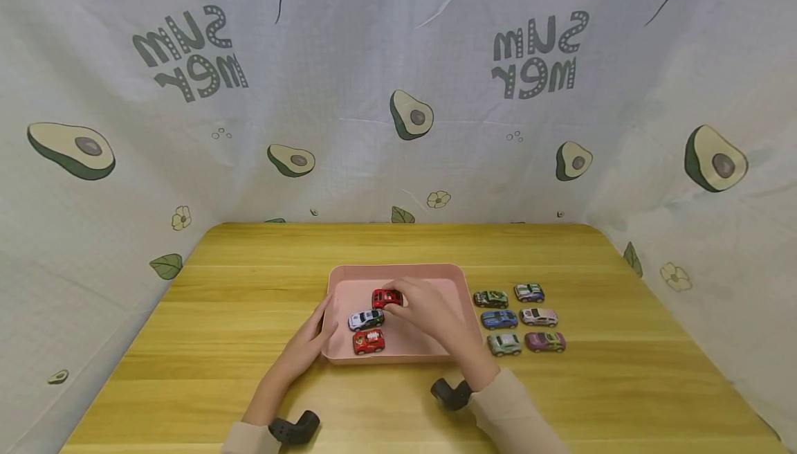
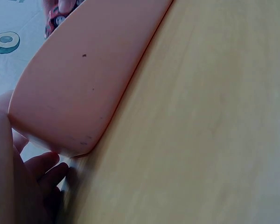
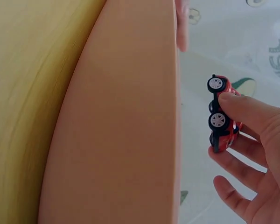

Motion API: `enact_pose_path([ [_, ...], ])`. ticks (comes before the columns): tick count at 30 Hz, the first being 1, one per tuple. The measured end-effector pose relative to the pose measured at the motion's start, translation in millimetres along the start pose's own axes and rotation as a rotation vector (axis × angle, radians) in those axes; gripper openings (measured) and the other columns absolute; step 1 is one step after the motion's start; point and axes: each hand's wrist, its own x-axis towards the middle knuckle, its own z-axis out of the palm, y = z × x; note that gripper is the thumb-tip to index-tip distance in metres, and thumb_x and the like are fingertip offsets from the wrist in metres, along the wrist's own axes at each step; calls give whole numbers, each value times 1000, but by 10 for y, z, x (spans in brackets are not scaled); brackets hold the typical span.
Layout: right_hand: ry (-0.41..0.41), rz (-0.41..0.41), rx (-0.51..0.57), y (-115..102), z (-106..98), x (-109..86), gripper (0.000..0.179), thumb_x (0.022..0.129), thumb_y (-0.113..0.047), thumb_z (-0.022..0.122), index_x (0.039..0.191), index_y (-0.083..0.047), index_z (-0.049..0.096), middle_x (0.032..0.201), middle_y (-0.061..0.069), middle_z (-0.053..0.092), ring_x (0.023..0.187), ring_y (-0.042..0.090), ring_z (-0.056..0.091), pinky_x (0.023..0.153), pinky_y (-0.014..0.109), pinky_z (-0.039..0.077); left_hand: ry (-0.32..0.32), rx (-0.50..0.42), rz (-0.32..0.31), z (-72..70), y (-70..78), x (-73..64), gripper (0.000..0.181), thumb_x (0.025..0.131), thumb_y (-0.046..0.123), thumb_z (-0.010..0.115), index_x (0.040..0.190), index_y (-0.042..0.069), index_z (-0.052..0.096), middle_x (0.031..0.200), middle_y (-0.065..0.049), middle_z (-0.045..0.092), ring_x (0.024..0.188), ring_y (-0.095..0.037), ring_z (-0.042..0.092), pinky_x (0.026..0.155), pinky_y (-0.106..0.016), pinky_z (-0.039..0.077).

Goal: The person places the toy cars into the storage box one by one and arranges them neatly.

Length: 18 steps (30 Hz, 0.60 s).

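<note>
Right hand [image 1: 426, 306] clamps a red car [image 1: 382, 298] between thumb and fingers, over the pink tray [image 1: 417, 342] mid-frame in the head view; a slack pinch could drop it. Just below it in frame, white car [image 1: 366, 320], then second red car [image 1: 369, 342]: lowering carelessly might knock them askew. Left hand [image 1: 305, 347] grips the tray's frame-left wall; loosening could let a bump shift it.

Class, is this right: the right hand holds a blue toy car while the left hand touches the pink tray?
Wrong colour: the right wrist view shows the right hand holding a red toy car. The left hand touches the pink tray.
</note>
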Motion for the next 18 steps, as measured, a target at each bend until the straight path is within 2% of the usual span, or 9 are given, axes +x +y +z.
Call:
enact_pose_path([
  [5, -84, 19, -7, -24, 125, 186, 31, 82, -28, 66, 110, -14, 63, 105, 1, 66, 99, 17, 61, 88, 34, 49, 1, 6, -15, 7, 16, -1, 60, 95, 27, 46, 146, 13, 18, 152, -15, 16, 140, -32, 14, 113, -51, 15],
  [10, -157, 17, -26, -55, 235, 358, 30, 83, -25, 66, 110, -13, 63, 99, 0, 65, 92, 14, 59, 85, 32, 49, 3, 14, -30, 3, 24, -5, 60, 95, 28, 46, 146, 13, 18, 152, -15, 16, 139, -33, 15, 113, -51, 15],
  [18, -217, 27, -40, -68, 392, 509, 27, 83, -22, 66, 108, -12, 65, 103, 0, 66, 96, 13, 60, 90, 30, 48, -1, 18, -34, -5, 31, -6, 60, 95, 28, 45, 146, 13, 18, 152, -15, 16, 140, -32, 15, 113, -51, 14],
])
